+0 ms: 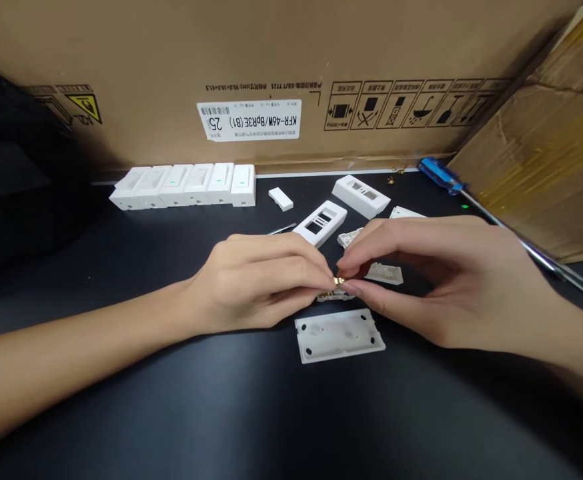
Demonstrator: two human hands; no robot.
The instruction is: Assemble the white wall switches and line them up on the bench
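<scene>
A small brass contact piece [339, 281] is pinched between the thumb and forefinger of my right hand [436, 280]. Just under it is a white plastic base [341, 295] with brass parts in it. My left hand [266, 277] closes its fingers on the left end of that base, its fingertips right beside the brass piece; the exact grip is hidden. In front of both hands lies a flat white back plate [340, 337] with a dark hole near each corner. Behind the fingers are two white switch housings [320, 223] with rectangular openings, plus a partly covered plastic part [384, 273].
A row of white switches [184, 187] stands at the back left, near a loose white rocker [281, 199]. A blue-handled screwdriver [441, 175] leans at the right. Small brass bits [390, 180] lie near it. Cardboard boxes [271, 53] wall off the back and right; a black bag [16, 167] sits left.
</scene>
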